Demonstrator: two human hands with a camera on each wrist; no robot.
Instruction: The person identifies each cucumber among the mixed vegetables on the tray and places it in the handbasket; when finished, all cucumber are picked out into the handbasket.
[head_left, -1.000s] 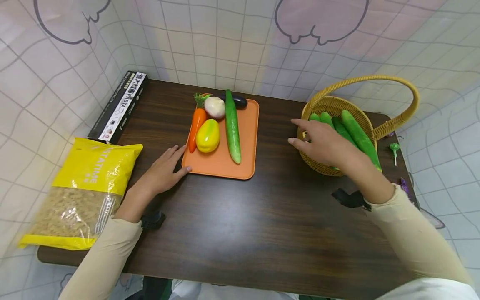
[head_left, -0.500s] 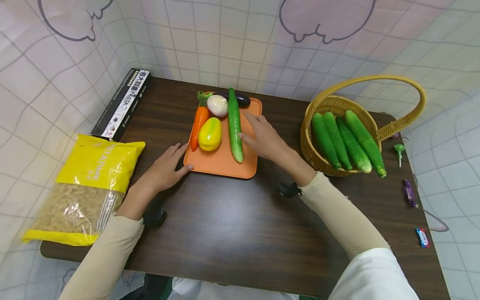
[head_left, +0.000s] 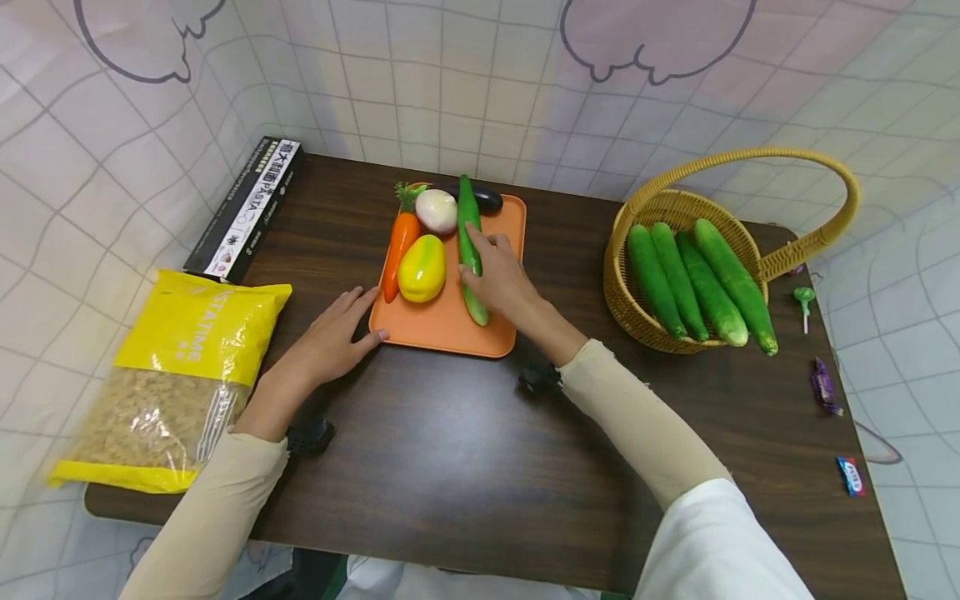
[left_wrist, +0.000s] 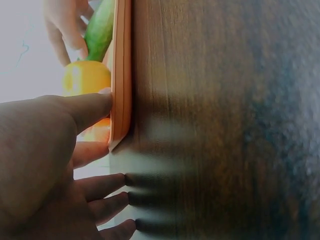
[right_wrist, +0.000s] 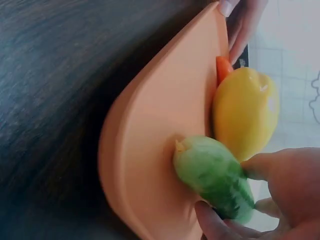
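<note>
My left hand (head_left: 330, 337) lies at the near left corner of an orange tray (head_left: 442, 332). Its thumb and index finger touch the rim, while the other fingertips rest on the table. Over the tray's right half, my right hand (head_left: 501, 283) holds a long green cucumber (head_left: 477, 310), thumb on one side and fingers on the other; the hand covers its middle. In the right wrist view, the cucumber's pale end (right_wrist: 192, 157) points out over the tray. Left of it lie a yellow fruit with a green streak (head_left: 422, 268), a carrot (head_left: 402, 237), a white bulb (head_left: 436, 211) and an eggplant (head_left: 490, 200).
At the right stands a wicker basket (head_left: 618, 287) with a tall handle, holding several cucumbers (head_left: 708, 287). A yellow pasta bag (head_left: 172, 375) and a black pasta box (head_left: 243, 208) lie at the left. Wrapped candies (head_left: 822, 386) and a green lollipop (head_left: 804, 296) line the right edge.
My right hand has moved left from over the basket to the tray and now grips the cucumber there. My left hand has stayed at the tray's corner.
</note>
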